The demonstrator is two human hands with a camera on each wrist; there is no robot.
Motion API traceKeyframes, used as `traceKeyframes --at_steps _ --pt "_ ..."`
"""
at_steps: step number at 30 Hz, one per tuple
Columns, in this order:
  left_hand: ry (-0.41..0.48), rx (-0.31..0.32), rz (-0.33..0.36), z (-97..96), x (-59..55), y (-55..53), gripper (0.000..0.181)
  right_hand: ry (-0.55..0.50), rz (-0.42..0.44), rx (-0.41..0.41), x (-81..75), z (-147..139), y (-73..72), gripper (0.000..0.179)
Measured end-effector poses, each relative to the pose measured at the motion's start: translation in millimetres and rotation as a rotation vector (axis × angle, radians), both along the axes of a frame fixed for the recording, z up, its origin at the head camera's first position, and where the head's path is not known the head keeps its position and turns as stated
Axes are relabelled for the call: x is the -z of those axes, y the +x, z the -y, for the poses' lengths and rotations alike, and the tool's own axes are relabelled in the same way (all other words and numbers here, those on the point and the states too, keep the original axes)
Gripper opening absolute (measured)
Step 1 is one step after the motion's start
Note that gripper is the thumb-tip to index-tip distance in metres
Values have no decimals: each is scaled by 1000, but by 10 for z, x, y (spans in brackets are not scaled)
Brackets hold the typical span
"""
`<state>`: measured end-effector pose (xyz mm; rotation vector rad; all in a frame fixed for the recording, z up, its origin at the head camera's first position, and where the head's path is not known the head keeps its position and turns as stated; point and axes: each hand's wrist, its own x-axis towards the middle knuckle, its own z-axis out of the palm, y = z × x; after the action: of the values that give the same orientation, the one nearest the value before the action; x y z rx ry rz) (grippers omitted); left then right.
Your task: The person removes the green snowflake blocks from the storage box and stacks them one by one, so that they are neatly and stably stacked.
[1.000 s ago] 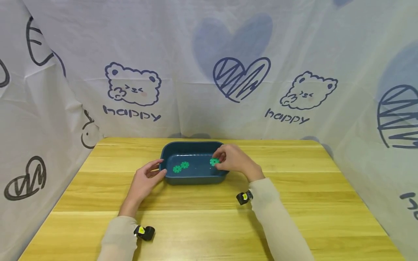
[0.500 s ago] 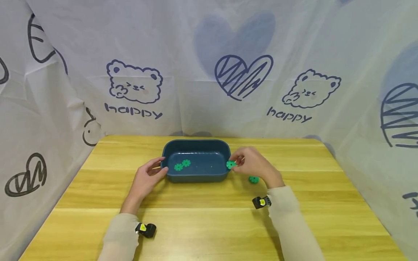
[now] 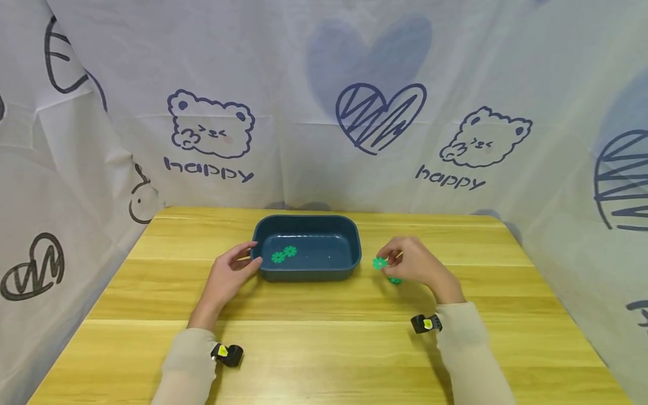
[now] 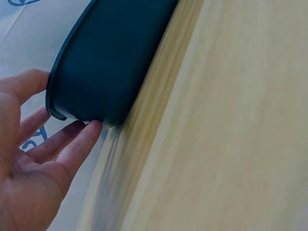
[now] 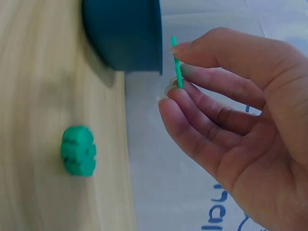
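Note:
A dark blue plastic bin [image 3: 306, 276] stands towards the back of the table. At its left end, my left hand [image 3: 226, 277] holds it with thumb and fingers against the rim and outer wall; in the left wrist view the fingertips [image 4: 94, 126] touch that wall. To the right of the bin, my right hand [image 3: 417, 263] pinches a thin green notched disc [image 3: 379, 263] between thumb and fingers, above the table. Below that hand sits a short stack of similar green discs [image 5: 78, 150], partly hidden in the head view. Two loose green discs [image 3: 284, 254] lie inside the bin.
The wooden table [image 3: 314, 343] extends around the bin on every side. White cloth [image 3: 293, 140] with drawings hangs behind and at both sides. A small black device [image 3: 228, 355] is strapped to each wrist.
My right hand has lifted the pinched disc out of the bin's right side and carried it rightwards, over towards the stack. My left hand stays at the bin's left end.

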<state>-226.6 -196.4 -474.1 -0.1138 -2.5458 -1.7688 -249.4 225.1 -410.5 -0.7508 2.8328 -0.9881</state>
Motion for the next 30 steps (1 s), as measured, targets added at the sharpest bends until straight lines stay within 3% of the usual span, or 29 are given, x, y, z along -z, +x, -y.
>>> traceKeyframes --at_steps 17,30 --pt "7 3 3 -3 -20 14 57 77 8 85 162 -247 35 21" --pt "11 5 14 5 -26 16 58 107 12 99 278 -301 1 20"
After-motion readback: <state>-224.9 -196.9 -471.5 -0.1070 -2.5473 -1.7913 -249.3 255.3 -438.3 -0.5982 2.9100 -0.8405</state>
